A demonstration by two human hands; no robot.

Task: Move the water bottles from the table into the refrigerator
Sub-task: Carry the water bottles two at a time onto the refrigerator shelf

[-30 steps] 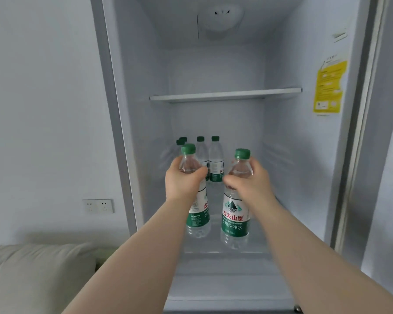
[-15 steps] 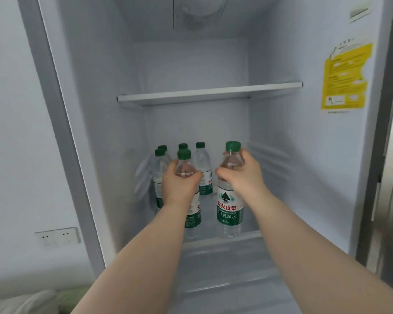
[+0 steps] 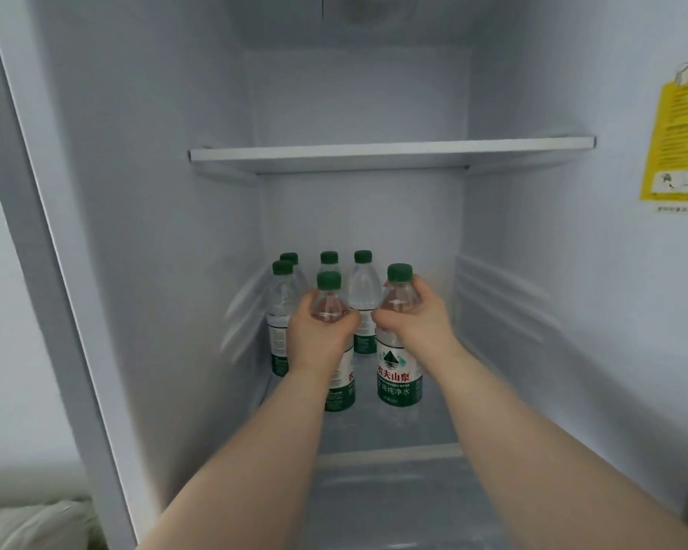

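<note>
Landmark: white shelf (image 3: 390, 152) — it spans the open refrigerator (image 3: 155, 232) from one side wall to the other.
Surface: below the white shelf lies a clear glass floor (image 3: 394, 430) with a pale front edge. Ribbed rails run along both side walls at that level.
Room: left of the white shelf, outside the cabinet, is a plain pale wall (image 3: 1, 351). Far below and to the left of the shelf a corner of a light cushion (image 3: 28, 525) shows.
Sticker: a yellow sticker (image 3: 680, 140) sits on the inner wall to the right of the white shelf.
Left hand (image 3: 318, 339): below the white shelf, fingers and thumb wrapped round the shoulder of the left bottle (image 3: 339, 387), which is upright with its green cap above the fist.
Right hand (image 3: 418, 323): below the white shelf, curled round the shoulder of the right bottle (image 3: 399, 375), which is upright and just beside the left one.
Stored: four bottles (image 3: 364, 295) stand behind the held pair, below the white shelf toward the back left.
Hard to tell: whether the held bottles' bases touch the glass floor.
Hidden: the left wrist covers most of the left bottle's label.
Cut off: the sticker runs past the frame edge and its print is unreadable. A round fitting (image 3: 374, 9) above the white shelf is blurred and cropped.
</note>
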